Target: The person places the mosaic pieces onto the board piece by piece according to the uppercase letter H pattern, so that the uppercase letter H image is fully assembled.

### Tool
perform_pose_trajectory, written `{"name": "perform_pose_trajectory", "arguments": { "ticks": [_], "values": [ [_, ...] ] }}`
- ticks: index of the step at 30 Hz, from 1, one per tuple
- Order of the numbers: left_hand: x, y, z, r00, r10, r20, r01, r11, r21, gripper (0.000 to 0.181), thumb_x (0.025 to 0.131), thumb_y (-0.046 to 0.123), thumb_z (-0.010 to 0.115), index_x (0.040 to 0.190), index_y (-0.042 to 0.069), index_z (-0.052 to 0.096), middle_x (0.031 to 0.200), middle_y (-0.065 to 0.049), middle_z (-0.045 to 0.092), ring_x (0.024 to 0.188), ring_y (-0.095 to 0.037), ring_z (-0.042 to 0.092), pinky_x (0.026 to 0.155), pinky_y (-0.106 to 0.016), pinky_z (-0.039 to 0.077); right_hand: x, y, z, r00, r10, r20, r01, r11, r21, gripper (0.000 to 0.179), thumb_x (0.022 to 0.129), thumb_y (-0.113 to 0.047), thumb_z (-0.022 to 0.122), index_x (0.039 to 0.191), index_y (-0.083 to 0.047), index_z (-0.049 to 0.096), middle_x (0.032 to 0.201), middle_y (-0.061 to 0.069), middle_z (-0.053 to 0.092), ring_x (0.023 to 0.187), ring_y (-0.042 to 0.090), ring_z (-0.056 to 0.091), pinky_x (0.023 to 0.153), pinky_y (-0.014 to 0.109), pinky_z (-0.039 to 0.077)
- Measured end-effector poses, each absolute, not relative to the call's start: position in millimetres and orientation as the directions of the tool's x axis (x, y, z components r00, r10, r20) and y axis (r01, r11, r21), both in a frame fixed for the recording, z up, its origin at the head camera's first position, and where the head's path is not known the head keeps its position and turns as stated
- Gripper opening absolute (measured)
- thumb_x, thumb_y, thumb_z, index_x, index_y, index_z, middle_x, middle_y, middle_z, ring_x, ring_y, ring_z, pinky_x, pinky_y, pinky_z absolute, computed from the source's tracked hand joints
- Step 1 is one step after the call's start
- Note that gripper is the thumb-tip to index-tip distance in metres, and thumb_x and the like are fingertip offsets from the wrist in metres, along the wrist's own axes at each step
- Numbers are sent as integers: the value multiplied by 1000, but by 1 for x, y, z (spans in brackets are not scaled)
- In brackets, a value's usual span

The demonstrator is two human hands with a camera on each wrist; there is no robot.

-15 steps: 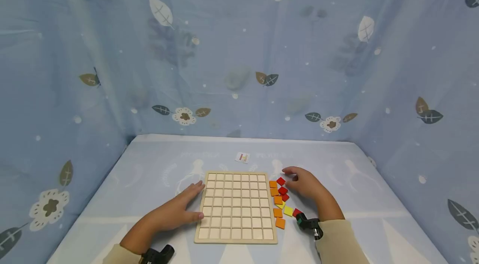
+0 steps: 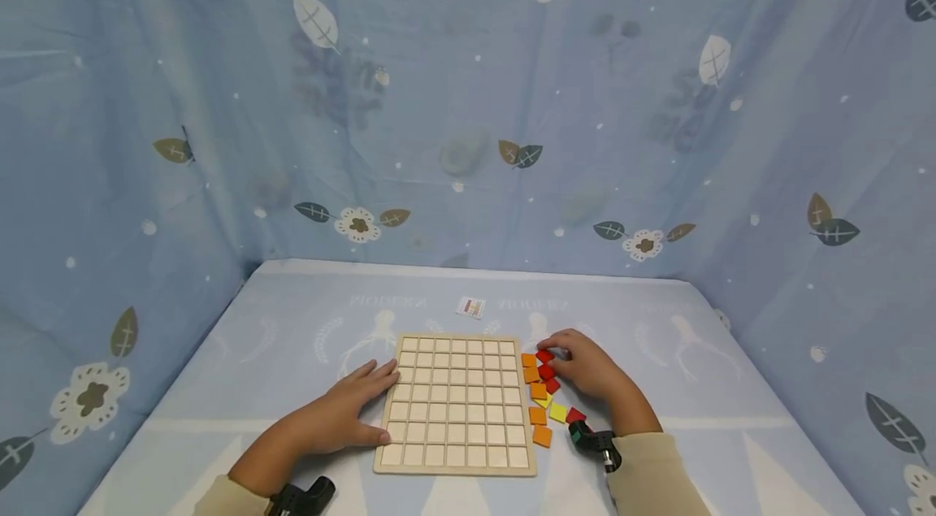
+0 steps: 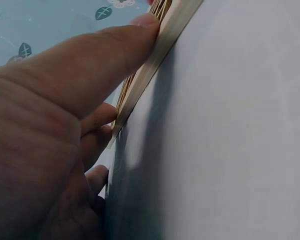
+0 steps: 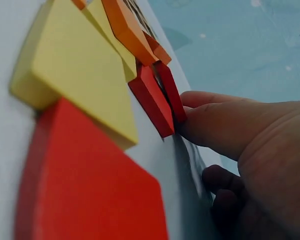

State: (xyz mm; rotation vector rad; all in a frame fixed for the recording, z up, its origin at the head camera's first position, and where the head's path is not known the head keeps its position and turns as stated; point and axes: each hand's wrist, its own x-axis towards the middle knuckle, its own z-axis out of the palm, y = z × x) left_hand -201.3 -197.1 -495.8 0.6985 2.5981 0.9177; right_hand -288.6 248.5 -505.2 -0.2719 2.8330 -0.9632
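A square wooden board (image 2: pixel 457 471) with a raised grid of cells lies on the table in the head view. My left hand (image 2: pixel 332 418) rests at its left edge, with fingers spread and the thumb on the frame. The left wrist view shows that thumb (image 3: pixel 110 52) against the board's wooden side (image 3: pixel 150 75). Right of the board, my right hand (image 2: pixel 588 370) has its thumb and index finger about a red tile (image 2: pixel 544 356). In the right wrist view, the thumb touches a red tile (image 4: pixel 171 92); the index fingertip is partly hidden behind it.
Along the board's right edge lie several orange tiles (image 2: pixel 537 416), other red tiles (image 2: pixel 575 415) and yellow tiles (image 2: pixel 558 413), some overlapping. A small printed card (image 2: pixel 471 307) lies beyond the board. Patterned blue cloth (image 2: pixel 453 93) surrounds the table at the back and sides.
My right hand has moved left to the red tiles, its thumb and index finger closing in about one. My left hand stays at the board's left edge, and the view has shifted slightly.
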Motion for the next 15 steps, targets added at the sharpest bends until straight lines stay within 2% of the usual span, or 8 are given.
{"name": "perform_pose_trajectory", "arguments": {
  "ticks": [8,15],
  "values": [
    [-200,-196,-501,-834,541,-108,343,662,666,102,86,54,82,164,10,35,175,-9,21,159,-50,7,115,-81,16,-285,249,-504,-981,-177,-76,-101,809,-579,20,97,-13,74,114,-24,76,126,2,65,127,29,58,115,57,43],
    [-201,-196,-499,-842,529,-105,345,677,650,102,86,53,82,164,10,35,175,-8,21,160,-49,8,116,-80,17,-287,249,-506,-982,-186,-34,-134,810,-571,14,97,-17,76,110,-21,74,123,3,64,120,26,59,113,54,45]
  ]
}}
